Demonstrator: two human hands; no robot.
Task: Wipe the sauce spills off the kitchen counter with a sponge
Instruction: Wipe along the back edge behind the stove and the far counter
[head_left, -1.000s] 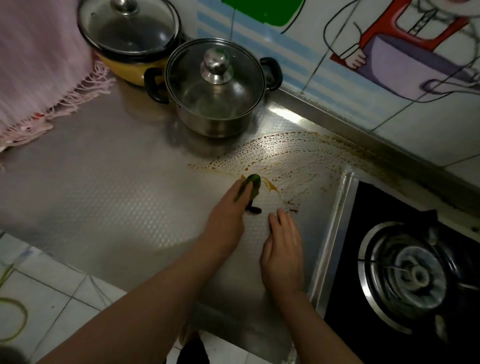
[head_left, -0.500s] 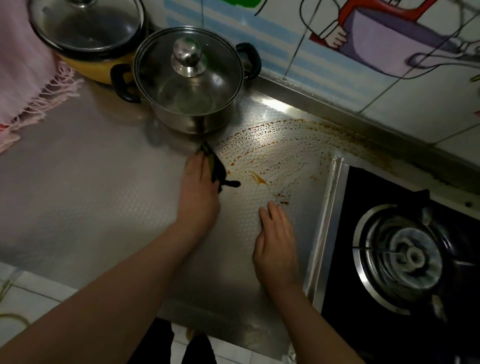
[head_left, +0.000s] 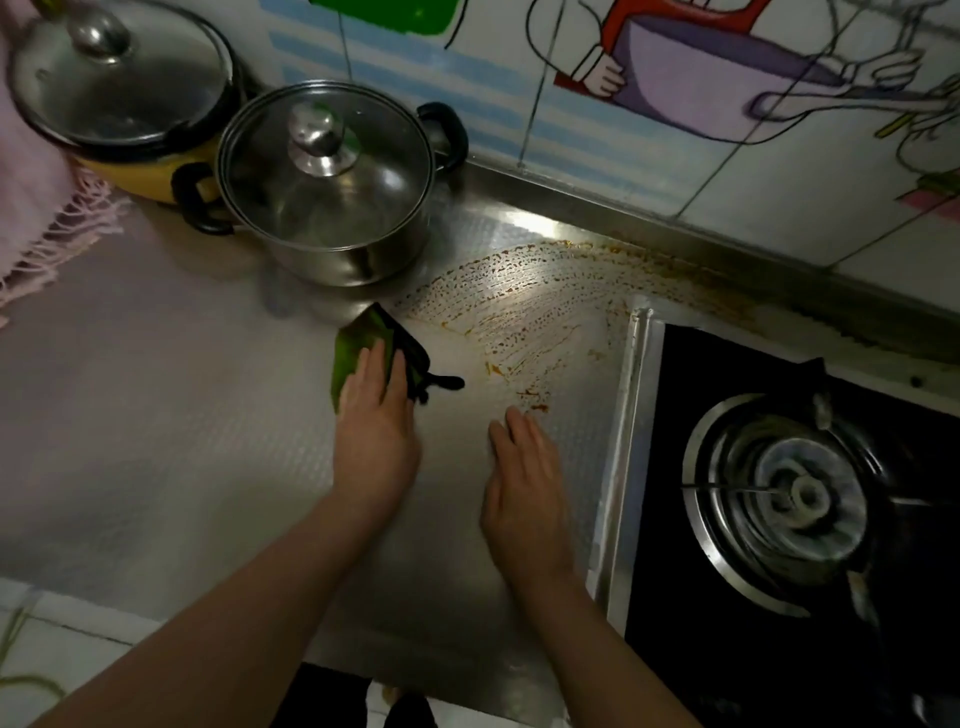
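– Where's the sponge (head_left: 358, 335)?
– On the table (head_left: 156, 415) beside the sauce (head_left: 524, 312), under my left hand (head_left: 375, 421), fingers (head_left: 376, 366) flat together. Soft, light, I judge; press its middle. Right hand (head_left: 524, 483) rests flat, idle.

Far left: yellow pot (head_left: 150, 179) under left lid (head_left: 114, 78), glass with a steel knob. Just right of it and nearer: steel pot (head_left: 353, 265) with two black handles, under right lid (head_left: 322, 166), also glass with a steel knob; its left handle overlaps the yellow pot's wall. Left edge: pink cloth (head_left: 36, 208) with a fringed hem, beside the yellow pot. Right: black glass hob (head_left: 727, 374) in a steel frame, with one round burner (head_left: 800, 493) inside a metal ring. Far side: tiled wall (head_left: 779, 208) bearing a cartoon print in red, purple and green, with blue stripes. Near left: pale floor tiles (head_left: 62, 639)
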